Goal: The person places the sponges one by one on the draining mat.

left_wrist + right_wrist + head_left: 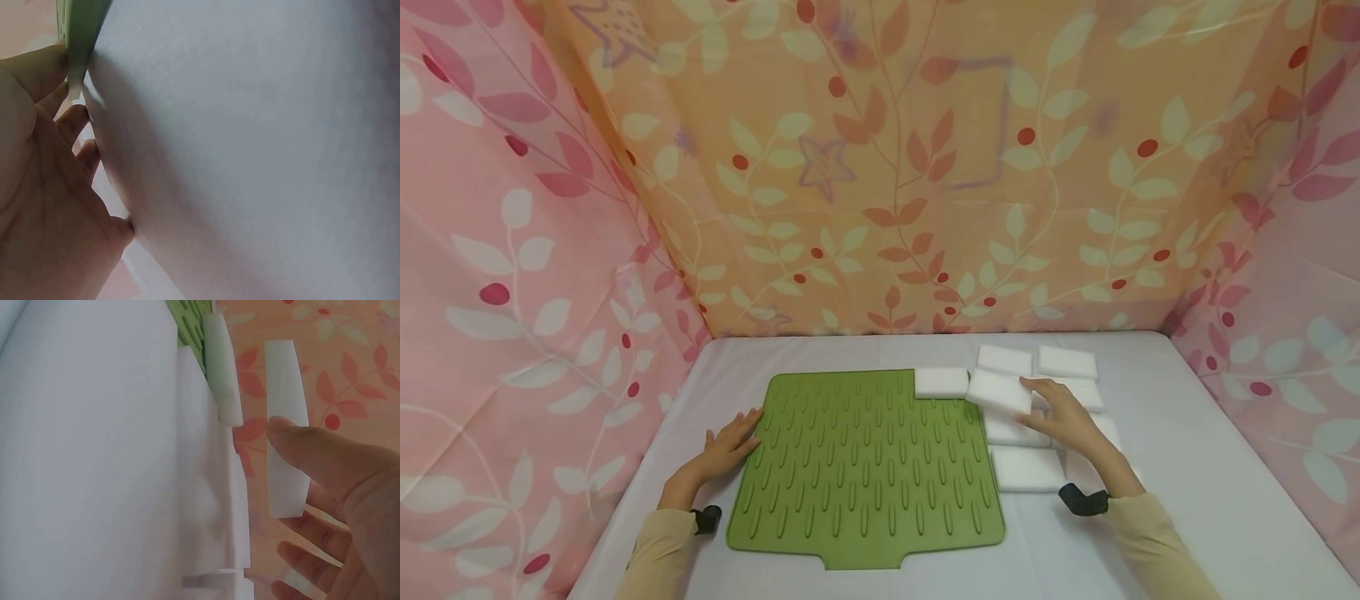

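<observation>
A green ridged drying mat [865, 467] lies on the white table. My left hand [727, 446] rests at its left edge, fingers extended; the left wrist view shows that hand [50, 181] with fingertips touching the mat's edge [84, 37]. My right hand [1066, 417] pinches a white sponge block [1000, 391] between thumb and fingers, near the mat's upper right corner. In the right wrist view the held sponge [286, 394] is raised, apart from the other blocks. Another white sponge [942, 382] lies on the mat's upper right corner.
Several more white sponges lie right of the mat, among them a near one [1026, 469] and a far one [1067, 362], partly hidden by my right hand. Patterned cloth walls [880, 167] surround the table [1217, 483] at the back and both sides.
</observation>
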Action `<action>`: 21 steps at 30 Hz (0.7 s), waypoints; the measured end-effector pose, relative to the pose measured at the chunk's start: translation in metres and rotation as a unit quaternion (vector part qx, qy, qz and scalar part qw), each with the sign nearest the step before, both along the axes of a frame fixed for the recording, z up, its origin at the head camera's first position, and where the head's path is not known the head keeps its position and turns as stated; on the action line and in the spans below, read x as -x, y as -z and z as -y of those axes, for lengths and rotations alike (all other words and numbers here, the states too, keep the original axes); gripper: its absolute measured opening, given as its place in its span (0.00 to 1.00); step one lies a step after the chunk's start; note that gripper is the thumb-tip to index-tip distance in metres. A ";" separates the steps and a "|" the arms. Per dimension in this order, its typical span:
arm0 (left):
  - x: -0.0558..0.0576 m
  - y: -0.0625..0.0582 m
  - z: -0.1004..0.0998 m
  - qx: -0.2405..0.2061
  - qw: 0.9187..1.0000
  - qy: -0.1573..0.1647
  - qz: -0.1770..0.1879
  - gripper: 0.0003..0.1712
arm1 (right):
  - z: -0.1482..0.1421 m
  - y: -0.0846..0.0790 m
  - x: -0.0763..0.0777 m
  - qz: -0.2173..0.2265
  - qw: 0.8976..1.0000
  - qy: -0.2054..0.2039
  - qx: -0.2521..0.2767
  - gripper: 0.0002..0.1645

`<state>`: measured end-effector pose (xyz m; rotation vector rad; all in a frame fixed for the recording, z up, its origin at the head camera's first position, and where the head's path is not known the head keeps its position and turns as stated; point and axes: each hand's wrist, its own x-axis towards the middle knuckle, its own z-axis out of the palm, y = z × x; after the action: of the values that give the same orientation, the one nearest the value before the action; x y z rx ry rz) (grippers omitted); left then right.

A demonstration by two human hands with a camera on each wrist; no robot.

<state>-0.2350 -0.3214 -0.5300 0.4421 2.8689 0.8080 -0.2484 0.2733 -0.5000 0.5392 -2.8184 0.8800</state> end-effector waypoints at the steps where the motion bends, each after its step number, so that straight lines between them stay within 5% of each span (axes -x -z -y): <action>1: 0.000 0.000 0.000 0.002 1.000 0.000 0.001 0.33 | 0.002 0.001 0.000 0.000 1.000 -0.003 0.000 0.42; 21: 0.000 0.000 -0.001 0.003 1.000 -0.004 0.003 0.32 | 0.043 0.013 0.006 -0.016 0.998 -0.061 0.024 0.42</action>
<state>-0.2347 -0.3207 -0.5299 0.4275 2.8684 0.8014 -0.2547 0.2305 -0.5128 0.7182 -2.7519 0.9495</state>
